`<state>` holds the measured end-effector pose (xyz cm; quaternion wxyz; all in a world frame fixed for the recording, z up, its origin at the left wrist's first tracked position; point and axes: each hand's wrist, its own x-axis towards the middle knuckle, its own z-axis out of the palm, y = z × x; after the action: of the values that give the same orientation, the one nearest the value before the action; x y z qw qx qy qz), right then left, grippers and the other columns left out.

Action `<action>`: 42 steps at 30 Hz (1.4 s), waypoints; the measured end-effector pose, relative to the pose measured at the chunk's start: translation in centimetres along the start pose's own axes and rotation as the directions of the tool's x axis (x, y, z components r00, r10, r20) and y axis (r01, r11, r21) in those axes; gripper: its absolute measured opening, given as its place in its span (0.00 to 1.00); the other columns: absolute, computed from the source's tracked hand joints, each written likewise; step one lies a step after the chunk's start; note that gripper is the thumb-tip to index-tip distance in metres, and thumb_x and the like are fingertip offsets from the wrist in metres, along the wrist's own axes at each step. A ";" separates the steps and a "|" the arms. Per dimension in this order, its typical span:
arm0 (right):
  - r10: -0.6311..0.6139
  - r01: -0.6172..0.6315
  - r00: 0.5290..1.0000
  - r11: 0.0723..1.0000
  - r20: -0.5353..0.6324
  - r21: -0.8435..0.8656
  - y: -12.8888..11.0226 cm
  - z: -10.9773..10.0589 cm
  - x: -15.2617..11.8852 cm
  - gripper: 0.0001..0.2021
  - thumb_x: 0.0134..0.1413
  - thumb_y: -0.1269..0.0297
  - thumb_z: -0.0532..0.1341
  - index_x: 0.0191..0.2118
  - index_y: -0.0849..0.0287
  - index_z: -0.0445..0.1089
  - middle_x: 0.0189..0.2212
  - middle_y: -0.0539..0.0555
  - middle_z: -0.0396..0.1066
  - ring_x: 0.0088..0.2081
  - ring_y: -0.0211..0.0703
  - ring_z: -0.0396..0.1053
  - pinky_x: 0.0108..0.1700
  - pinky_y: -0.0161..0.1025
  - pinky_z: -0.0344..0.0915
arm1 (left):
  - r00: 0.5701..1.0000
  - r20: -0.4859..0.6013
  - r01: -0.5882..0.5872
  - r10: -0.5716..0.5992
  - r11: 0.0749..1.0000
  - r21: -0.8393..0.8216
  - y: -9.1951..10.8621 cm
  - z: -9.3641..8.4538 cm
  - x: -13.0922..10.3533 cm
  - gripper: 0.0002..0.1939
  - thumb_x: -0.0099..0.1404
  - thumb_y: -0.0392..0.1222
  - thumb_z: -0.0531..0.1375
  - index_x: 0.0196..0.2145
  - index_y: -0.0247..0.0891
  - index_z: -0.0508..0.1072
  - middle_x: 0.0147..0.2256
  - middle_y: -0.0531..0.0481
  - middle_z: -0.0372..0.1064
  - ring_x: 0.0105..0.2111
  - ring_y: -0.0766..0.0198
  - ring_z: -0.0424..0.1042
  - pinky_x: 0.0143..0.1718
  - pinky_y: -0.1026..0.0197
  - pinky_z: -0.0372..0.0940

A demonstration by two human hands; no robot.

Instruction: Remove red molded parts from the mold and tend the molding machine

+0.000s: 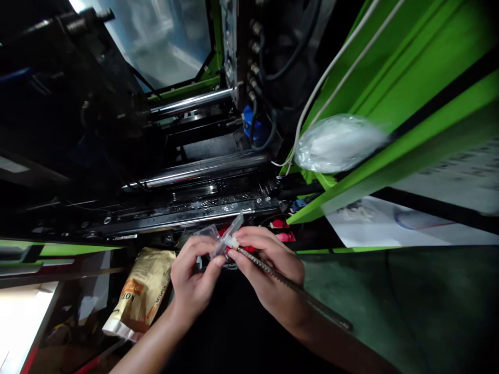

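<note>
Near the lower middle, my left hand [197, 270] pinches a small clear plastic piece [210, 234] between thumb and fingers. Close beside it, my right hand [271, 265] is closed around a long thin ridged metal rod [288, 283], which slants down to the right past the wrist. At the rod's upper end, between both hands, is a small white part [233, 242] touching the clear plastic. Whether the white part and the plastic are joined cannot be made out. Red items [249, 249] show partly behind the fingers.
A machine with shiny metal bars [195, 169] lies ahead. A gold printed bag [142, 291] is at the lower left. Clear plastic wrap [339, 143] rests by the green panel [429, 67] on the right, near white cables [331, 78]. Red pieces [286, 237] lie beyond my right hand.
</note>
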<state>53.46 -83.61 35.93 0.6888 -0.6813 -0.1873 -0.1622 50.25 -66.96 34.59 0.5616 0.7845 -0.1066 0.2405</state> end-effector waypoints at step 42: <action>0.086 -0.140 0.934 0.981 0.348 0.132 0.9 -2.0 0.7 0.12 0.61 0.76 0.67 0.45 0.52 0.82 0.47 0.54 0.78 0.47 0.45 0.77 0.50 0.43 0.76 | 0.806 0.416 0.517 -0.421 0.842 -0.151 1.0 -3.0 3.0 0.05 0.68 0.42 0.67 0.34 0.40 0.80 0.35 0.49 0.70 0.37 0.62 0.67 0.42 0.59 0.60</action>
<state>54.61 -85.59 35.46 0.7051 -0.6531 -0.2759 0.0131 51.62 -64.22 37.61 0.6702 0.7373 -0.0411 -0.0739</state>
